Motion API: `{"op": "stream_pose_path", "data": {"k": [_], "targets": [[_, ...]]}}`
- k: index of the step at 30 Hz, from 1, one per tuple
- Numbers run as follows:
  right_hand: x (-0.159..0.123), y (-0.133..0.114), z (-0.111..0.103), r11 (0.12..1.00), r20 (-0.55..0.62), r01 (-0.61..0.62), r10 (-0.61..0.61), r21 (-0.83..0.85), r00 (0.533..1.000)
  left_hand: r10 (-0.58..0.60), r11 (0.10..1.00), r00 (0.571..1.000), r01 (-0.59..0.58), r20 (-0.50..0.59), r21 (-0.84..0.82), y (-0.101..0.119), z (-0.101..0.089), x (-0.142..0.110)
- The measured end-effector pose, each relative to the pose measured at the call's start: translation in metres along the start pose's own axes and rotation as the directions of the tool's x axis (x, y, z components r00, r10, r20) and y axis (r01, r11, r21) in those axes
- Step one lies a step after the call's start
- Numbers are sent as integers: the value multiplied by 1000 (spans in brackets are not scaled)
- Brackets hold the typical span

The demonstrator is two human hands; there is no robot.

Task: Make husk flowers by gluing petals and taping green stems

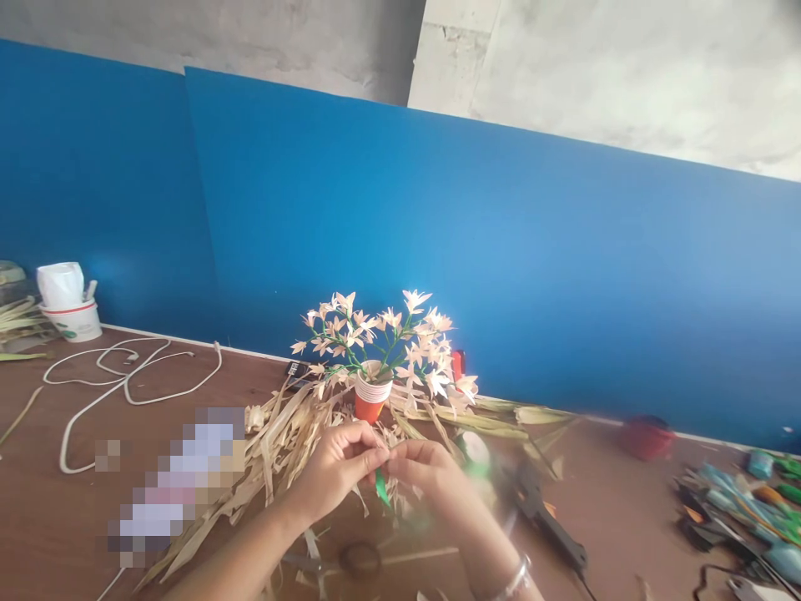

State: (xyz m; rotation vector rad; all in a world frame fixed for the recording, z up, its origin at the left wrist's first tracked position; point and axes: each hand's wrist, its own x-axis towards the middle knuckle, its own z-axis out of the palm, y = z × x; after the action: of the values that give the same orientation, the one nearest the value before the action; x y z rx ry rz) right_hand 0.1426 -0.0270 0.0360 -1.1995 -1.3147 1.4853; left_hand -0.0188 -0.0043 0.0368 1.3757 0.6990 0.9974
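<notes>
My left hand (pixel 341 466) and my right hand (pixel 429 472) meet at the fingertips in front of the flowerpot, both closed in a pinch. A narrow green strip (pixel 381 489) hangs below the joined fingertips, by my left thumb. Whatever else lies between the fingers is too small and covered to make out. Just beyond stands a stack of paper cups (pixel 370 399), red at the base, holding pale handmade flowers (pixel 350 330) on green stems. Dry husk strips (pixel 281 451) are spread around the cups and under my hands.
A black glue gun (pixel 551 522) and a blurred roll (pixel 474 451) lie right of my hands. Scissors (pixel 313 563) lie in front. Coloured craft supplies (pixel 751 517) crowd the far right. White cable (pixel 125 380) and a white tub (pixel 72 321) are left; a blue partition (pixel 438 234) stands behind.
</notes>
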Motion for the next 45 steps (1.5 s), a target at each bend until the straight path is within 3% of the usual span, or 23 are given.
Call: {"op": "stream_pose_path", "data": {"k": [1,3,6,10,12,14,16,20,23,27,32,45], "targets": [[0,0,1,987,-101,60,-75,-149,992,-2,1000,1000,2,-30,20,0,1,1],[-1,-1,5,867,-222,198,-326,-457,919,-22,999,995,25,-99,32,-2,3,2],[-2,1,12,596,-171,290,-596,-749,784,-52,998,985,54,-162,12,-7,6,3],[-2,5,17,406,-135,257,-721,-877,679,-59,998,980,65,-189,25,-11,8,4],[-1,6,17,378,-129,266,-755,-887,643,-60,997,978,69,-199,42,-10,7,4],[0,6,15,406,-144,297,-765,-864,627,-48,998,983,55,-177,35,-8,6,5],[1,5,12,505,-176,352,-733,-788,657,-18,1000,991,21,-134,21,-6,3,5],[0,2,6,758,-189,377,-541,-532,820,61,997,997,-58,-52,54,-3,-2,3],[-1,-1,3,861,-167,313,-405,-400,899,66,993,998,-65,-6,96,-1,-4,0],[-4,-5,1,953,-95,213,-238,-217,967,23,995,999,-27,48,95,1,-6,-2],[-6,-9,1,999,-46,48,-47,10,998,-5,1000,995,3,100,25,3,-7,-2],[-8,-16,4,994,-3,16,-16,108,1000,-129,950,992,123,-2,-287,-12,-2,1]]}}
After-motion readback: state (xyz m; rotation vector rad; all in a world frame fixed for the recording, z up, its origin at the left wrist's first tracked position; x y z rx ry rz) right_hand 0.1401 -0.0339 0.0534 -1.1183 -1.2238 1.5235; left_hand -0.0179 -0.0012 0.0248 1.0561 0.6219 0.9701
